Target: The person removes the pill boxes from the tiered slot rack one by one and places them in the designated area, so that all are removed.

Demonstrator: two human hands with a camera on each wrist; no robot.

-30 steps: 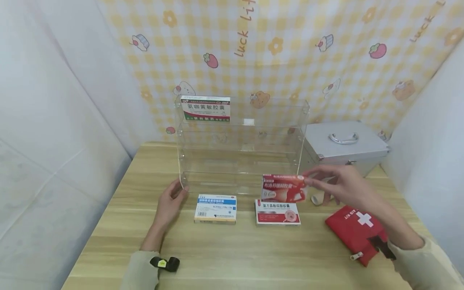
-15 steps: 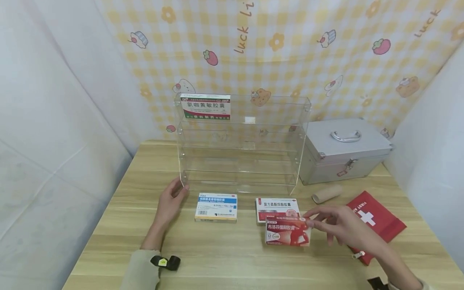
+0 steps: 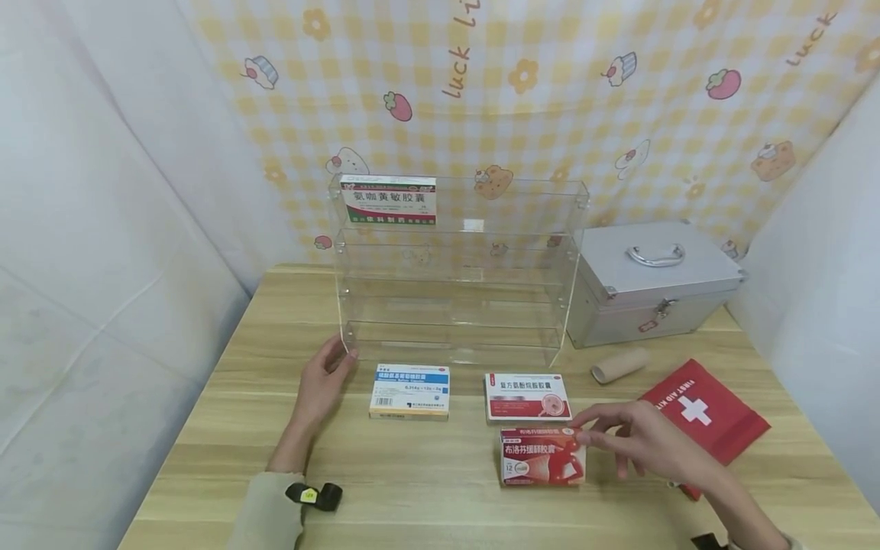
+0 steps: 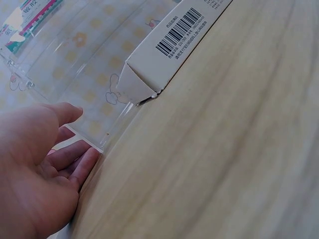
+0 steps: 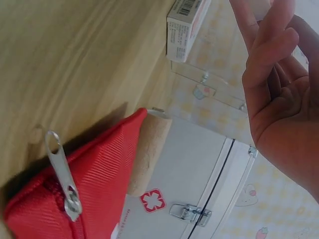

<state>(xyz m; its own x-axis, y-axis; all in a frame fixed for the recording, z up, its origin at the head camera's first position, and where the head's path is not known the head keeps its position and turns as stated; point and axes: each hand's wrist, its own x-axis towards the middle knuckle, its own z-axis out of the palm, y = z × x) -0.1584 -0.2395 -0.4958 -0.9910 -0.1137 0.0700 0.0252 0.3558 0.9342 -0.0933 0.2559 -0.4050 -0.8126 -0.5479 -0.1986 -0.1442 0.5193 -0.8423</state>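
At the lower left corner of a clear acrylic display rack (image 3: 454,305), my left hand (image 3: 325,382) grips the edge of the side panel. In the left wrist view the thumb (image 4: 70,112) is on one side of it and the fingers on the other. My right hand (image 3: 639,439) pinches the right end of a red medicine box (image 3: 543,458), low over the table's front part. Just behind that box lies a white-and-red medicine box (image 3: 527,397). To its left is a white-and-blue medicine box (image 3: 410,391). A green-and-white medicine box (image 3: 392,202) stands on the rack's top tier, at the left.
A silver metal case (image 3: 653,290) with a handle stands right of the rack. In front of it lies a beige cardboard-like tube (image 3: 620,365). A red first aid pouch (image 3: 729,416) lies at the right, partly behind my right hand. A checked curtain (image 3: 522,114) hangs behind.
My right hand has brought the red medicine box from in front of the rack's lower right down toward the table's front, uncovering the white-and-red box. The left hand has stayed at the rack's corner.
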